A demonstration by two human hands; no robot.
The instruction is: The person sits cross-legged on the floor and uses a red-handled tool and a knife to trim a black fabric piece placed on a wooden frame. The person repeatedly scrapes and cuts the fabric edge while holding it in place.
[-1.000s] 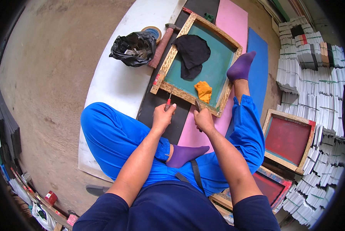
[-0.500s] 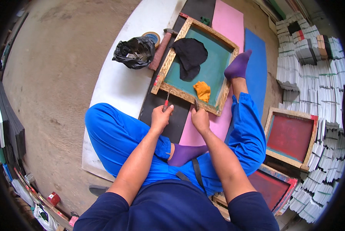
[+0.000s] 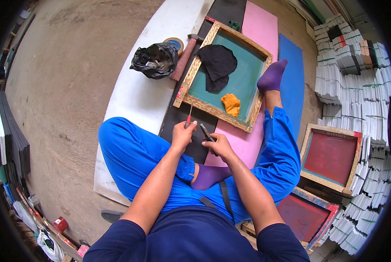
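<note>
The wooden frame lies flat ahead of the person, across the black board and the pink board, its near rail facing the hands. The left hand is closed around a red-handled screwdriver, shaft pointing at that rail near its left corner. The right hand is closed around a dark tool, which points up and left, apart from the frame. As to progress: all four rails stand joined, the green panel spans them, and no part is seen detached; in this inspector's judgement, work at the near rail is at an early stage, with most of it left. The black cloth and orange cloth rest on the panel. The hammer lies beside the left rail, unused at this moment, next to the black bag. Limits of inspection: the screwdriver's tip is too fine to tell whether it touches the rail; the dark tool's kind is uncertain, the fingers covering its middle; the panel beneath the cloths is hidden; the bag's contents cannot be identified.
</note>
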